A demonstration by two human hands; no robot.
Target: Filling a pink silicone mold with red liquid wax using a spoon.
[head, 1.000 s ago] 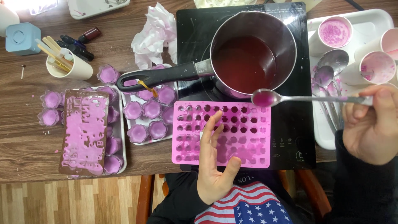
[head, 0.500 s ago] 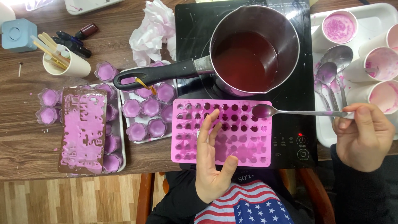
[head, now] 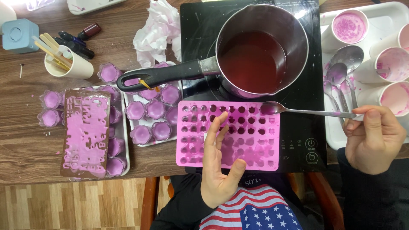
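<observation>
spoon (head: 306, 112) now lower over mould (head: 228, 135), tipped

Open passage: bare wooden table (head: 25, 149) at lower left of frame, and the dark strip of cooktop (head: 304, 127) right of the pink mould (head: 228, 135). Obstructions: the saucepan (head: 260, 49) and its handle (head: 159, 76) cross the centre; the spoon (head: 306, 112) bars the mould's upper right. Trays of filled cups (head: 151, 110) crowd the left; cups on the white tray (head: 332, 132) fill the right edge.
</observation>
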